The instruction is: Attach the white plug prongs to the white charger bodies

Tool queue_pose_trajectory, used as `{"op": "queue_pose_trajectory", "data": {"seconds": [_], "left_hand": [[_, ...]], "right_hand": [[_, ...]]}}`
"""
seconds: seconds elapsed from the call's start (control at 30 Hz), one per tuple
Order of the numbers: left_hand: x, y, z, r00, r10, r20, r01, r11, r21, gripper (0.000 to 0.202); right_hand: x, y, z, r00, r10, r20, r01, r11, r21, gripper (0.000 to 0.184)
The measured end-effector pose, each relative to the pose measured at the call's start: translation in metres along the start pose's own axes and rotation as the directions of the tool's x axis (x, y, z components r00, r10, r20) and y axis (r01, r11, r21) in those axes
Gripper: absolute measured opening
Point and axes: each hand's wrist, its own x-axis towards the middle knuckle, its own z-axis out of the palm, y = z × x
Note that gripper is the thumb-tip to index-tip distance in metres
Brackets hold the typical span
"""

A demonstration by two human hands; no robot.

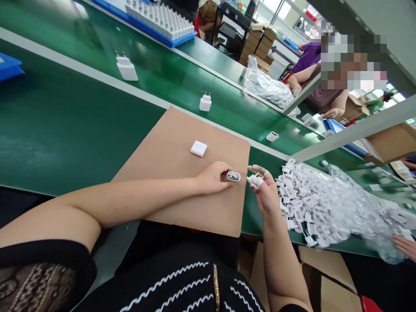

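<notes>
Shell point(234, 176) of white plastic, oval-mouthed, held in left grip point(214, 177), pronged cap point(253, 180) pinched in right grip point(267, 194)

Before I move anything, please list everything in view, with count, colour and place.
Cardboard sheet: one, brown, on the green workbench
Charger housing: one, white, held over the sheet
Prong piece: one, white, held beside the sheet
Charger block: one, white, on the sheet
Two-pin chargers: two, white, upright beyond the pale strip
Second housing: one, white, beyond the strip
Plug parts: uncounted heap, white, right
Plastic bags: two, clear, on the heap and upper right
Pinned pieces: many, white, top
Trays: at least three, blue, top, left, upper right
Boxes: several, brown, background and below
Co-workers: several, mixed clothing, background, right edge
Left grip: one, on the charger housing
Right grip: one, on the prong piece
</notes>
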Motion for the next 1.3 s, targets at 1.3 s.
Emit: {"op": "queue_pose_trajectory", "data": {"seconds": [1.3], "left_hand": [[0.012, 0.008, -0.008, 0.986, -0.137, 0.091, 0.134, 0.99, 0.037, 0.015]], "right_hand": [[0.009, 0.001, 0.003, 0.869, -0.347, 0.353, 0.492, 0.526, -0.694, 0.054]]}}
